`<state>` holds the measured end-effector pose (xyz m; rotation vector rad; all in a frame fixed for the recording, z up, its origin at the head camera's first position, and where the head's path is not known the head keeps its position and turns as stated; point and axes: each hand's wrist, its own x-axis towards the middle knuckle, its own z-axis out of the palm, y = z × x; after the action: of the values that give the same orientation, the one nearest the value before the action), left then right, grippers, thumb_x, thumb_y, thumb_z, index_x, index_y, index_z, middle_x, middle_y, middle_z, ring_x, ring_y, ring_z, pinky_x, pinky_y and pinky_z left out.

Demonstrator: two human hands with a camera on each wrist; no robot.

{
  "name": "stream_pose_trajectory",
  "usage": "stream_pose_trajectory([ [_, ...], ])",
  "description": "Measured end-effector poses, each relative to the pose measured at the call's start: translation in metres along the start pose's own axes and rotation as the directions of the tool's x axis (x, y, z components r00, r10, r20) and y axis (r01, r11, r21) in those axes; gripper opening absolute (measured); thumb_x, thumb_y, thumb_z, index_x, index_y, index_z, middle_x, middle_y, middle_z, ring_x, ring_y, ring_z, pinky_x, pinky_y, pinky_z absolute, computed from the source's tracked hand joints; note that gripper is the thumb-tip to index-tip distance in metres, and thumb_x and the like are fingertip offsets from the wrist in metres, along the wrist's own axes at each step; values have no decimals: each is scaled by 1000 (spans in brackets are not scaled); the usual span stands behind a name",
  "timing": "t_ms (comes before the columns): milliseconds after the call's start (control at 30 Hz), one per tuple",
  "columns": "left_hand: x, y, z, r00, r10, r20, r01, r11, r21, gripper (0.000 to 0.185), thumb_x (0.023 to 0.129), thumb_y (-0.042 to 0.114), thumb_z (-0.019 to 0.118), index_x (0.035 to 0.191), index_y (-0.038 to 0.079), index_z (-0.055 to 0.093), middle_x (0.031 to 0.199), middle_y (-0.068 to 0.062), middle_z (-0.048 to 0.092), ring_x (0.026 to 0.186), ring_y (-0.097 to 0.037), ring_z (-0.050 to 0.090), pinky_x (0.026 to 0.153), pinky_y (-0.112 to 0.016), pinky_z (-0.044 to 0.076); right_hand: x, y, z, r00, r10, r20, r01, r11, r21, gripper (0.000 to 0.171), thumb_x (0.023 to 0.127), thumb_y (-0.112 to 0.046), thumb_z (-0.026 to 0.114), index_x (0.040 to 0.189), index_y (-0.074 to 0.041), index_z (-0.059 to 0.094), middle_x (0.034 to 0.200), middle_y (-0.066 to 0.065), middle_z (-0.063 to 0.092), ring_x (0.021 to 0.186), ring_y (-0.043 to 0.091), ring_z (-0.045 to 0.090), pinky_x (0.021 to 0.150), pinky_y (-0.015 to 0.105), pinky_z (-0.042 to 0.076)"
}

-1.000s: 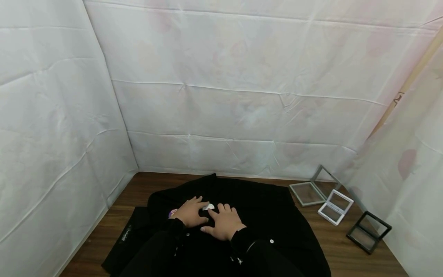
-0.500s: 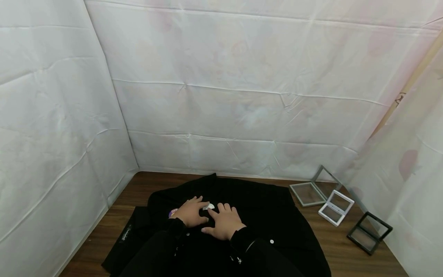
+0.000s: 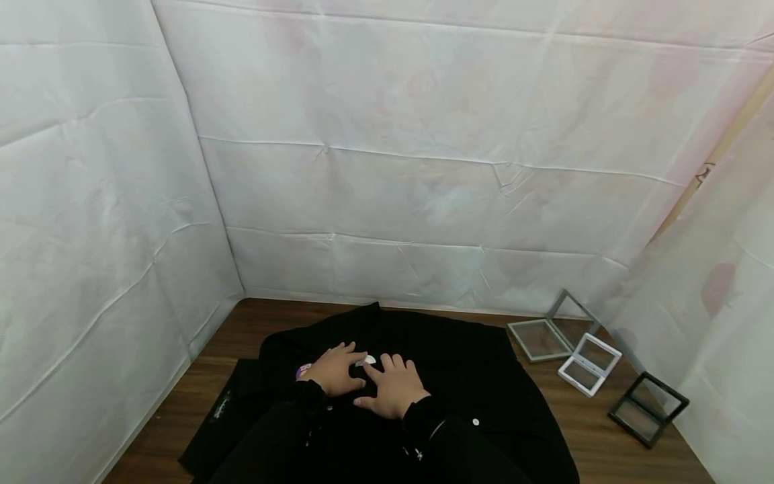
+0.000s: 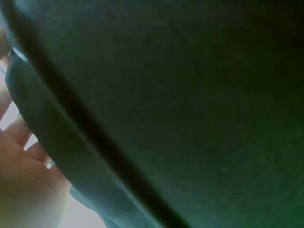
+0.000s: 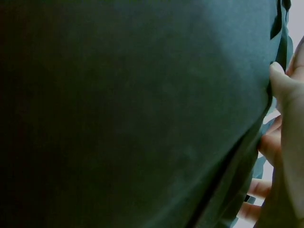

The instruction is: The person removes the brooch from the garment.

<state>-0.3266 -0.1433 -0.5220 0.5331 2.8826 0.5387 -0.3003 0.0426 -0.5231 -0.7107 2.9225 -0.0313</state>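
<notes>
A black shirt [image 3: 447, 353] with small white buttons lies spread over the wooden table in the head view. Both hands rest on its upper middle, fingers spread and nothing gripped. My left hand [image 3: 332, 372] is beside a white patch or label [image 3: 367, 360], which its fingers partly cover. Close by on the right, my right hand [image 3: 397, 390] lies with its thumb pointing toward the left one. A purple round spot [image 3: 302, 371] shows by the left wrist. Dark cloth fills most of both wrist views, with parts of the left hand [image 4: 28, 183] and right hand [image 5: 289, 128] at the edges.
Three hinged square frames with clear panes stand open on the right: a grey one [image 3: 541, 338], a white one [image 3: 589, 364] and a black one [image 3: 648, 410]. Dark folded cloth with pale lettering [image 3: 211, 420] lies at left. White sheeting [image 3: 375, 168] encloses the table [image 3: 641, 464].
The hands and the shirt keep their places. Only the head view has shifted very slightly.
</notes>
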Motion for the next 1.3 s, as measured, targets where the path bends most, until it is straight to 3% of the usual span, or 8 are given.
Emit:
stream_pose_trajectory([
  [433, 2, 2, 0, 999, 24, -23, -25, 1000, -18, 61, 90, 39, 77, 144, 15, 62, 156, -21, 45, 146, -45, 35, 118, -63, 25, -4, 4, -1, 1000, 6, 2, -6, 1000, 7, 78, 94, -78, 47, 159, -37, 38, 157, 5, 41, 141, 29, 39, 111, 56, 36],
  [833, 7, 3, -3, 1000, 15, -24, -15, 999, 33, 65, 88, 44, 77, 146, 17, 60, 156, -19, 46, 145, -43, 38, 116, -62, 31, -12, 5, -8, 1000, 9, 18, -10, 999, 50, 77, 96, -75, 48, 161, -36, 35, 160, 6, 38, 145, 30, 36, 113, 56, 33],
  [1000, 9, 2, -7, 993, -14, -115, 14, 1000, 5, 51, 102, 45, 62, 141, 13, 63, 147, -16, 55, 137, -39, 49, 112, -60, 38, -11, 3, -6, 1000, 6, 19, -7, 999, 49, 78, 96, -75, 47, 161, -34, 35, 161, 7, 37, 145, 30, 35, 113, 56, 33],
  [1133, 11, 1, -10, 978, -71, -195, 66, 997, -32, 35, 108, 34, 54, 129, 9, 69, 128, -12, 64, 121, -33, 60, 104, -54, 46, -11, 1, -2, 1000, 2, 27, -3, 1000, 31, 81, 95, -78, 45, 162, -35, 33, 161, 6, 37, 144, 29, 35, 112, 55, 34],
  [1300, 13, 6, -17, 985, -109, -133, 92, 987, -131, 24, 106, 19, 58, 118, 2, 70, 117, -15, 66, 107, -32, 65, 94, -51, 52, -10, -1, 1, 1000, 6, 24, -6, 1000, 19, 81, 94, -79, 44, 162, -37, 32, 160, 4, 37, 143, 28, 35, 111, 54, 35],
])
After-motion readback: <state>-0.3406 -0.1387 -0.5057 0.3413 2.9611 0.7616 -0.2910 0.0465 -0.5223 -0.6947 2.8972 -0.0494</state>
